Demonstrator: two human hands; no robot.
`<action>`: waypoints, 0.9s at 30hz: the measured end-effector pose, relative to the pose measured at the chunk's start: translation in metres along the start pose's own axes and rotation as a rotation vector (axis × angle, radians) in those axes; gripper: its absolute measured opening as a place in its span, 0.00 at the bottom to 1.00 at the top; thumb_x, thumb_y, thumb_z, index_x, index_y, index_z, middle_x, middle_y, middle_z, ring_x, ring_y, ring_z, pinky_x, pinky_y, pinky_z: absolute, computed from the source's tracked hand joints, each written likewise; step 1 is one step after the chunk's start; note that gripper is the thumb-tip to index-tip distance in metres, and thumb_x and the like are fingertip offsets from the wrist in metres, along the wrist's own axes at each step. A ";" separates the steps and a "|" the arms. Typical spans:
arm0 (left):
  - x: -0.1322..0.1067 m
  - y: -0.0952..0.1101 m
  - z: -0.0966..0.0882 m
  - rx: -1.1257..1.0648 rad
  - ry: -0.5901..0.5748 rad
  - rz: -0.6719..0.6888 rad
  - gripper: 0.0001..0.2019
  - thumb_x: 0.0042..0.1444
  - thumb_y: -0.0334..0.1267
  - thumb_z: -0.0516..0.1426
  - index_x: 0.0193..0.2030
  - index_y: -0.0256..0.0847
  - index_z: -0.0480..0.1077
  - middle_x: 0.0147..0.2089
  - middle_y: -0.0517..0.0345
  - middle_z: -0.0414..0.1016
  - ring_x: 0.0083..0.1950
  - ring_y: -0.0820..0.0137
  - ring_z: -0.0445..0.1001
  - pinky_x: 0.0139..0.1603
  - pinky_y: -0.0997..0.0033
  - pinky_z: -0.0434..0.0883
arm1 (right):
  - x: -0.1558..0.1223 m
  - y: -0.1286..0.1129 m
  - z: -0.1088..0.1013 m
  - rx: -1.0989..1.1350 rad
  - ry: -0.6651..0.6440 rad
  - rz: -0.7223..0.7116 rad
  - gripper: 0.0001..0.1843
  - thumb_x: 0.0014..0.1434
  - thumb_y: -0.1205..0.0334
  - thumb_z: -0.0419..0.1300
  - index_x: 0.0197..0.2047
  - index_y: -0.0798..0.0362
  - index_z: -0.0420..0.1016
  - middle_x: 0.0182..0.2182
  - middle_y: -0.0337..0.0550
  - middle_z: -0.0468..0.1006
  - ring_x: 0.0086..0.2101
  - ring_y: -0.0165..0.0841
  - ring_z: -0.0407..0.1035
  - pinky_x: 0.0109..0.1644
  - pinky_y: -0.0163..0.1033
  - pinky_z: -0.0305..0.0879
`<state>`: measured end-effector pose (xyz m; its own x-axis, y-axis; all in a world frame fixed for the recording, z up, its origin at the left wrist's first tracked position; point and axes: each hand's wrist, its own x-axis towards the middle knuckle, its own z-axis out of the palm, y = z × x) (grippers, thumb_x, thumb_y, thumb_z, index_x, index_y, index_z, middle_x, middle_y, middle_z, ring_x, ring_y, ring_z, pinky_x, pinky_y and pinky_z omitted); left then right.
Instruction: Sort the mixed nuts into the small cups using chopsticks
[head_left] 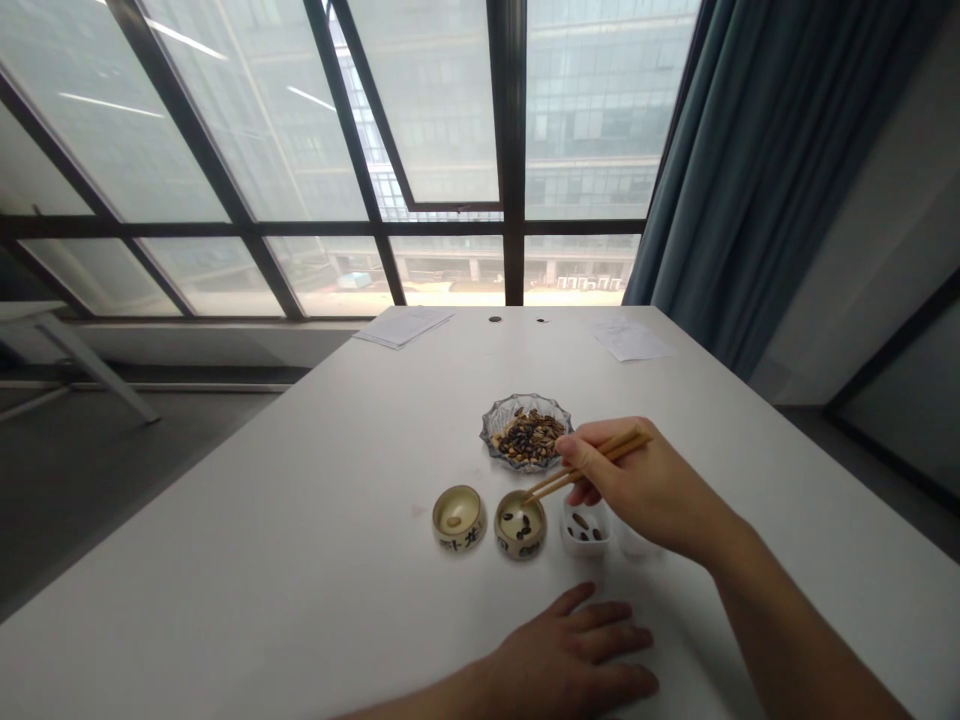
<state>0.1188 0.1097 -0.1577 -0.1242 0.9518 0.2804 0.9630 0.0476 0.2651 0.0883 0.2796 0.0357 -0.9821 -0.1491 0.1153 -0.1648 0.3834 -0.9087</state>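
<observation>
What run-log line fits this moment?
right hand: wooden chopsticks; tips near ceramic bowl; left hand: flat on white table; glass dish: seeds

Bright daylight from window (450,120), soft shadows, bowed edges

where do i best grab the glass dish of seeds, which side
Pinch the glass dish by its scalloped rim on the left side, coming in from the left with the left hand: it is shallow, heaped with seeds in the middle, and the right hand and chopsticks crowd its right edge.
</observation>
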 end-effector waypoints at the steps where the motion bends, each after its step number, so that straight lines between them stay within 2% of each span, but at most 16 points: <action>1: 0.000 0.000 0.001 -0.001 0.008 -0.003 0.17 0.76 0.48 0.50 0.64 0.45 0.68 0.73 0.55 0.67 0.75 0.60 0.63 0.79 0.51 0.49 | -0.001 0.000 -0.001 0.007 -0.002 -0.007 0.22 0.69 0.46 0.61 0.30 0.52 0.78 0.24 0.41 0.81 0.27 0.36 0.80 0.28 0.33 0.72; 5: 0.000 -0.001 0.000 -0.051 -0.005 -0.011 0.18 0.74 0.48 0.54 0.65 0.45 0.68 0.73 0.52 0.68 0.75 0.57 0.64 0.79 0.49 0.52 | -0.006 -0.005 -0.006 0.000 0.009 -0.037 0.19 0.69 0.50 0.62 0.31 0.52 0.80 0.26 0.41 0.82 0.31 0.37 0.82 0.30 0.32 0.73; 9: 0.004 0.002 -0.004 -0.143 0.028 -0.007 0.18 0.72 0.47 0.57 0.64 0.45 0.69 0.69 0.46 0.72 0.73 0.51 0.66 0.76 0.44 0.55 | -0.012 -0.011 -0.006 0.027 0.088 -0.050 0.17 0.69 0.52 0.63 0.32 0.52 0.82 0.27 0.41 0.83 0.32 0.37 0.83 0.30 0.32 0.74; 11: 0.007 0.006 -0.008 -0.224 0.063 -0.005 0.18 0.71 0.45 0.58 0.64 0.45 0.70 0.67 0.44 0.74 0.71 0.48 0.68 0.73 0.46 0.60 | -0.013 -0.011 -0.003 0.052 0.132 -0.081 0.17 0.69 0.51 0.62 0.33 0.52 0.82 0.27 0.41 0.84 0.31 0.36 0.83 0.31 0.32 0.75; 13: 0.009 0.013 -0.011 -0.355 0.093 -0.037 0.17 0.71 0.42 0.58 0.64 0.46 0.71 0.63 0.42 0.77 0.66 0.50 0.73 0.67 0.53 0.67 | -0.016 -0.008 0.000 0.092 0.176 -0.121 0.17 0.69 0.50 0.63 0.34 0.53 0.82 0.29 0.42 0.85 0.31 0.36 0.82 0.32 0.33 0.76; 15: 0.012 0.020 -0.014 -0.548 0.190 -0.157 0.13 0.71 0.41 0.57 0.58 0.46 0.76 0.54 0.42 0.81 0.56 0.55 0.79 0.57 0.60 0.72 | -0.022 0.000 0.005 0.152 0.243 -0.147 0.18 0.68 0.48 0.63 0.36 0.53 0.83 0.30 0.44 0.86 0.31 0.37 0.83 0.34 0.35 0.79; 17: 0.017 0.027 -0.017 -0.816 0.384 -0.395 0.12 0.69 0.45 0.59 0.49 0.42 0.80 0.42 0.44 0.82 0.42 0.61 0.79 0.45 0.66 0.73 | -0.033 0.010 0.010 0.198 0.350 -0.155 0.18 0.68 0.47 0.64 0.37 0.54 0.83 0.30 0.46 0.86 0.31 0.38 0.83 0.34 0.36 0.80; 19: 0.024 0.032 -0.023 -1.163 0.591 -0.665 0.18 0.64 0.53 0.64 0.45 0.38 0.80 0.35 0.50 0.77 0.30 0.70 0.72 0.33 0.71 0.68 | -0.048 0.020 0.015 0.200 0.484 -0.158 0.18 0.68 0.47 0.63 0.38 0.54 0.83 0.30 0.46 0.87 0.29 0.37 0.82 0.33 0.35 0.79; 21: 0.034 0.036 -0.032 -1.530 0.741 -0.817 0.25 0.56 0.57 0.69 0.48 0.36 0.78 0.33 0.56 0.73 0.26 0.77 0.64 0.27 0.76 0.60 | -0.065 0.029 0.021 0.166 0.578 -0.178 0.16 0.69 0.49 0.63 0.38 0.53 0.83 0.29 0.45 0.86 0.27 0.35 0.81 0.32 0.34 0.79; 22: 0.038 0.038 -0.038 -1.684 0.807 -0.842 0.27 0.53 0.56 0.71 0.50 0.36 0.78 0.35 0.58 0.71 0.26 0.79 0.62 0.26 0.78 0.57 | -0.072 0.032 0.024 0.142 0.598 -0.203 0.16 0.70 0.51 0.62 0.38 0.52 0.83 0.28 0.44 0.85 0.27 0.34 0.81 0.33 0.34 0.78; 24: 0.046 0.042 -0.049 -1.914 0.849 -0.809 0.28 0.49 0.52 0.75 0.49 0.35 0.77 0.37 0.60 0.69 0.26 0.83 0.57 0.25 0.81 0.52 | -0.084 0.038 0.029 0.093 0.579 -0.271 0.15 0.71 0.53 0.61 0.37 0.52 0.83 0.26 0.42 0.83 0.25 0.32 0.79 0.32 0.33 0.76; 27: 0.051 0.046 -0.059 -2.076 0.867 -0.742 0.24 0.49 0.49 0.76 0.42 0.33 0.75 0.37 0.60 0.68 0.27 0.83 0.56 0.24 0.82 0.50 | -0.093 0.047 0.036 0.066 0.516 -0.320 0.14 0.71 0.54 0.61 0.37 0.51 0.83 0.24 0.39 0.80 0.23 0.31 0.74 0.29 0.33 0.72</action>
<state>0.1429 0.1428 -0.0764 -0.7639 0.6015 -0.2338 -0.6201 -0.5837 0.5242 0.1747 0.2787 -0.0317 -0.8047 0.2196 0.5516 -0.4696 0.3330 -0.8177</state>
